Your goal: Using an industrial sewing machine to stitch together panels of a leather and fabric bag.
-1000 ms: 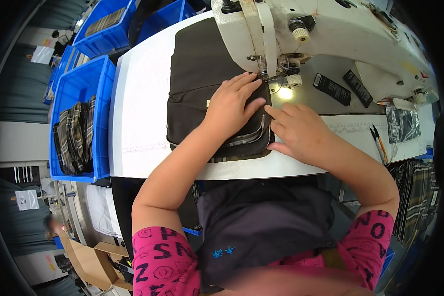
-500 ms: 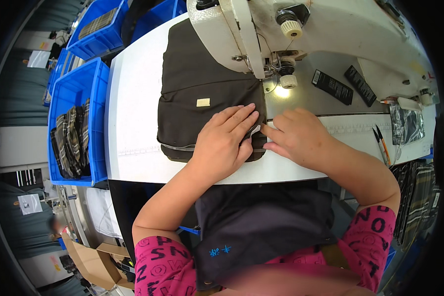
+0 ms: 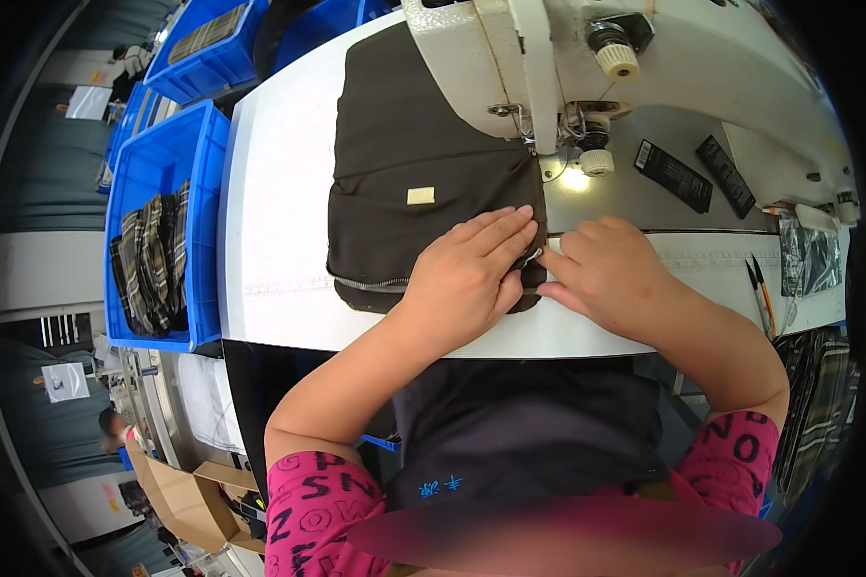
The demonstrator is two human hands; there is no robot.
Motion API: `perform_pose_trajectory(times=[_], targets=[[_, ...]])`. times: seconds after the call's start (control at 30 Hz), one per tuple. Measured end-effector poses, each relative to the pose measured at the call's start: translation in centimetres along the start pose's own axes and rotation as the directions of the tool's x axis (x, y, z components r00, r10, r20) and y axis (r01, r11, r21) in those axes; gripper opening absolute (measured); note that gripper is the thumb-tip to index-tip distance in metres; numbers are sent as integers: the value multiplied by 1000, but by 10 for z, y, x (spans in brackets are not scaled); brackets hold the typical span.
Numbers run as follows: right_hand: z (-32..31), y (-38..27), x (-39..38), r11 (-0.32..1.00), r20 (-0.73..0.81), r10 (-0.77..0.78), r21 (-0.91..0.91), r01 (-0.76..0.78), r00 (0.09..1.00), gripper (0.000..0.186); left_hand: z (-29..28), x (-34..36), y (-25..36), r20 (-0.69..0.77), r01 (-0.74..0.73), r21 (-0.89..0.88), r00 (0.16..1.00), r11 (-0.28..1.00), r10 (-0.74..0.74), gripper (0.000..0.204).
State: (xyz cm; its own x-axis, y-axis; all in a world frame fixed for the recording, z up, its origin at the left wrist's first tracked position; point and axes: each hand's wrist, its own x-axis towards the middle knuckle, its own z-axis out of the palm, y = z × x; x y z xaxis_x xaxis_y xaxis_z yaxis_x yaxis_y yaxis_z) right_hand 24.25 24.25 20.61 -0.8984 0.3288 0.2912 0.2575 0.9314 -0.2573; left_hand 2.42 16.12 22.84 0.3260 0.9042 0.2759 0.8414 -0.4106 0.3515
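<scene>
A dark brown fabric piece [image 3: 385, 226] lies on the white table, with a small cream label [image 3: 420, 196] on it. A metal zipper [image 3: 375, 284] runs across its near part. My left hand [image 3: 467, 279] rests flat on the fabric's right side, fingers stretched out toward the machine and thumb near the zipper's right end. A small whitish end [image 3: 532, 256] shows between the hands at the fabric's right edge. My right hand [image 3: 611, 274] is curled beside that edge, its index fingertip and thumb close to it; whatever they grip is hidden.
A white sewing machine [image 3: 674, 67] stands over the fabric's far right corner, its lamp lit. Two black tags [image 3: 674, 176] lie on the metal plate. Pens [image 3: 762, 293] and a clear plastic bag [image 3: 806, 255] are at right. A blue bin [image 3: 210, 240] holds plaid cloth [image 3: 149, 264] at left.
The whole scene has shifted slightly right in the picture. The whitish end between my hands stands out less than before. Both hands keep nearly the same place on the fabric.
</scene>
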Motion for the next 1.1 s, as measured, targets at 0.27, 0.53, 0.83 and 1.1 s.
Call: perform_pose_trajectory(times=[0.27,0.53,0.83,1.1], targets=[[5,8,7,997,-94,26,-65,-33,995,39,3,15,-18,-28,29,24,999,999,-28,42],[7,21,15,988,-141,90,-114,-106,986,46,9,33,-37,-62,6,45,998,999,-3,40],[6,18,21,977,-118,145,-139,-160,982,48,18,40,-45,-180,1,54,984,999,8,32],[-17,45,35,972,62,233,25,-235,970,30,11,39,-39,-340,-98,175,928,980,154,23]])
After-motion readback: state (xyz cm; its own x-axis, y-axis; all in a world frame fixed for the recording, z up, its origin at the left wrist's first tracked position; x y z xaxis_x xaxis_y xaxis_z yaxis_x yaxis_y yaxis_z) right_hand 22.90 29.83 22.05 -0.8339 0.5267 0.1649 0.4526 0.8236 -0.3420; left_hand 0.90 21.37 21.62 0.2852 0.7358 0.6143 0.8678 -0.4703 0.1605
